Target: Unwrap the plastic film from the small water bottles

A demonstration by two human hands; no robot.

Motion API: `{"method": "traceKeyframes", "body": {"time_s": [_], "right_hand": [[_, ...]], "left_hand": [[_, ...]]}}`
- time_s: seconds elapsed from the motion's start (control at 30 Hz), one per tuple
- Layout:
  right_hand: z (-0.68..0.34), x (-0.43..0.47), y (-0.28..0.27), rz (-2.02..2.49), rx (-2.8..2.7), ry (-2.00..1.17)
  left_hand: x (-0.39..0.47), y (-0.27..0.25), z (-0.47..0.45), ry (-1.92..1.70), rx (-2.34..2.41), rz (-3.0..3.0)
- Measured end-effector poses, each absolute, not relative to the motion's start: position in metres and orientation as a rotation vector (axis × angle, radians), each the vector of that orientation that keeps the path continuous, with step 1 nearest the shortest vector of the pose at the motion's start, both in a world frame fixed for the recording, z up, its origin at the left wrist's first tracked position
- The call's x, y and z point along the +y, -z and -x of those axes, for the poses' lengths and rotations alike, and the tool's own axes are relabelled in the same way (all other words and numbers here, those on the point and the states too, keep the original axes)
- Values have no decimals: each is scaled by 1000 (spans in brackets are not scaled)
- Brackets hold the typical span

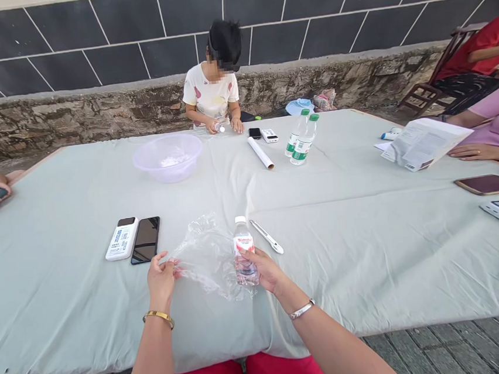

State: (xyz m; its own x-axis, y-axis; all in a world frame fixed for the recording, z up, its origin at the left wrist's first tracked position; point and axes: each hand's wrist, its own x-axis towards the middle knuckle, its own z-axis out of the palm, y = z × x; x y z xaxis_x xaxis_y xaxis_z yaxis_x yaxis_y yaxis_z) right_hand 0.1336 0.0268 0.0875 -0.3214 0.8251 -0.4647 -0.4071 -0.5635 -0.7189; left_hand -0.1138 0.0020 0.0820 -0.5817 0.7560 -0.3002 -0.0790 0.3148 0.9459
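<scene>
My left hand (163,277) pinches the left edge of a sheet of clear plastic film (207,253), which lies crumpled on the cloth. My right hand (267,270) grips a small clear bottle (244,249) with a white cap and a red-and-white label. The bottle stands at the right side of the film, partly over it. Just right of the bottle lies a white utility knife (266,236). Left of my left hand are a black phone (146,240) and a white power bank (122,239), side by side.
A purple basin (169,174) with white bits inside, a white roll (260,153) and two green-capped water bottles (303,146) stand farther back. Across the table a person (211,93) handles a small object. At the right, another person's hand is near a printed bag (424,142).
</scene>
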Motion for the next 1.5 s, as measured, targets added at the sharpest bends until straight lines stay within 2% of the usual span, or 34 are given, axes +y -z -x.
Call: {"method": "traceKeyframes", "body": {"time_s": [0.2, 0.43, 0.73, 0.93, 1.0, 1.17, 1.27, 1.4, 1.5], "right_hand": [[-139, 24, -91, 1074, -661, -1972], [-159, 26, -94, 943, -917, -1899], [-154, 27, -90, 959, -697, -1894], [-150, 29, -93, 957, -771, -1881], [-149, 30, -94, 953, -791, -1872], [-150, 33, -96, 976, -802, -1867], [-151, 34, -96, 993, -806, -1852], [-150, 35, -95, 1007, -825, -1792], [-150, 35, -95, 1048, -876, -1706]], "left_hand": [[3, -83, 123, -1466, 1578, -456], [2, -78, 121, -1457, 1685, -495], [-10, -90, 128, -568, 2017, -1572], [-11, -85, 120, -100, 2076, -1794], [-7, -85, 121, -116, 2130, -1774], [3, -98, 127, -478, 2053, -1622], [4, -117, 126, -503, 1953, -1608], [-1, -141, 124, -490, 1631, -1473], [-7, -146, 125, -628, 1375, -1235]]}}
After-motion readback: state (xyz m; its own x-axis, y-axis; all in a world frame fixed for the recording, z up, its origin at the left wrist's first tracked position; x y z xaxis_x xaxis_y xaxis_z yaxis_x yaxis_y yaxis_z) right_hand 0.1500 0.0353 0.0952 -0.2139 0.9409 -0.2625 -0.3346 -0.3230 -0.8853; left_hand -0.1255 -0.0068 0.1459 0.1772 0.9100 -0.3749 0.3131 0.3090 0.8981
